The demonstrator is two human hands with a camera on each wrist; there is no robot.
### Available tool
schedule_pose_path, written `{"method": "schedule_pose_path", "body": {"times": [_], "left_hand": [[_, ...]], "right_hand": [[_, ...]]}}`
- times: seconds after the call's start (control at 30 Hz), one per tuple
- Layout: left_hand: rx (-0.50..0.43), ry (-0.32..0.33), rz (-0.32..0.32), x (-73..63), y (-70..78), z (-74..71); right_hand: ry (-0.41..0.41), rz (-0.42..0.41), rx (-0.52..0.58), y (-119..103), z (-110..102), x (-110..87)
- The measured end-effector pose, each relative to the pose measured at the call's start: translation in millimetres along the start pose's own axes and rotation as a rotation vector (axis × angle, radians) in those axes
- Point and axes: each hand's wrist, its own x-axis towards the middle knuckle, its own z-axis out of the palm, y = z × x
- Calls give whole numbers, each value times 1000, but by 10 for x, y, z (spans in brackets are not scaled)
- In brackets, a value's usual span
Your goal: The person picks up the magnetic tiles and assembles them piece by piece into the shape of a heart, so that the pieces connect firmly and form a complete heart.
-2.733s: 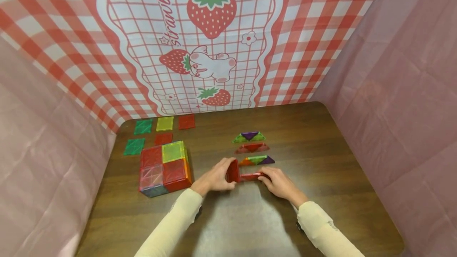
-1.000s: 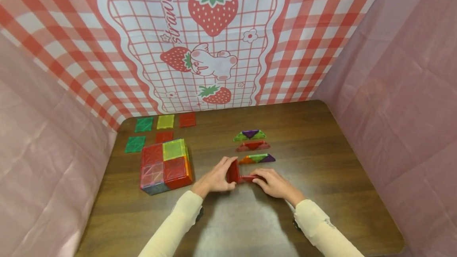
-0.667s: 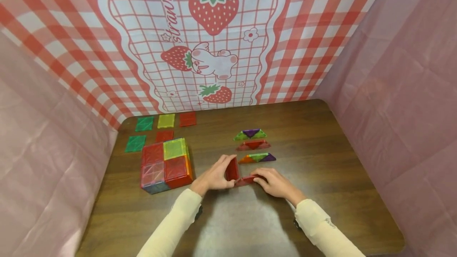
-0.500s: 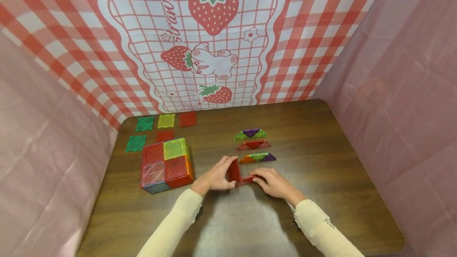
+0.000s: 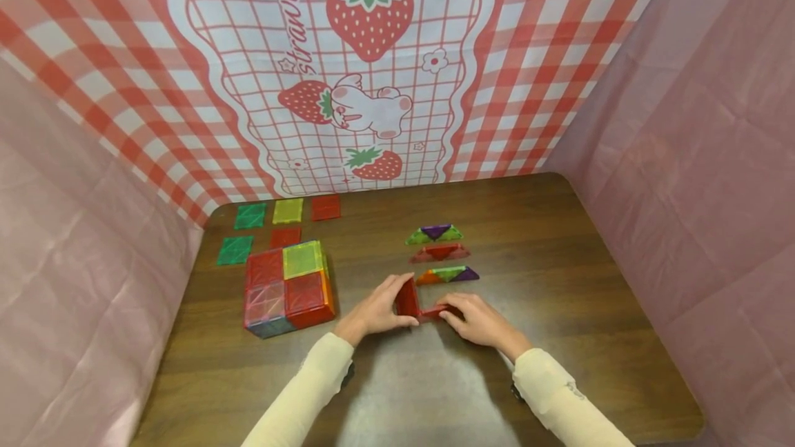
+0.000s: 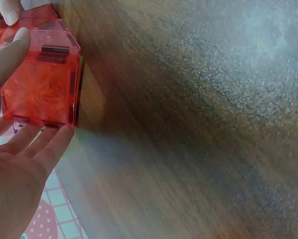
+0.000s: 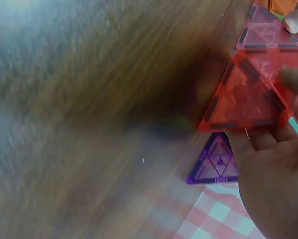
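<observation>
My left hand (image 5: 380, 308) holds a red square magnetic tile (image 6: 37, 89) between thumb and fingers, low over the table. In the right wrist view, my right hand (image 5: 478, 319) pinches a red triangular magnetic tile (image 7: 233, 104). A paler red triangular tile (image 7: 266, 37) lines up against its edge. The head view shows the two hands' red tiles meeting between the fingertips. Part of each tile is covered by fingers. Just behind them stands a low strip of orange, green and purple triangular tiles (image 5: 448, 275).
Two more triangle strips, a red one (image 5: 439, 252) and a green-purple one (image 5: 435, 233), stand farther back. To the left is a box of square tiles (image 5: 288, 288). Several loose square tiles, including a yellow one (image 5: 288, 211), lie near the back left edge of the table (image 5: 559, 378).
The right hand has shifted left along the red triangular tiles, nearer the left hand. Those tiles dipped toward the front, then came back slightly. The left hand keeps its hold almost unmoved.
</observation>
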Motion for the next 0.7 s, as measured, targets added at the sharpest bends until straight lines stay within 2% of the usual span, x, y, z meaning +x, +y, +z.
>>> {"method": "schedule_pose_path", "body": {"times": [0.1,0.17,0.23,0.3,0.37,0.5,0.6,0.7], "left_hand": [[2,15,9,-1,-3,-6],[3,21,15,-1,4,-14],[4,23,16,0,7,-17],[0,16,8,-4,17,-21],[0,10,0,-7,24,-24],[-6,1,-9,-5,28,-22],[-6,-1,-16,-2,25,-18],[-6,-1,-21,-4,23,-19]], "right_hand": [[79,-37,-17,25,-71,34],[181,-54,-45,51,-148,76],[284,-33,-76,81,-233,125],[342,34,-114,119,-305,163],[336,113,-146,156,-350,183],[229,235,-193,238,-343,175],[203,251,-199,292,-292,158],[233,228,-200,330,-249,151]]}}
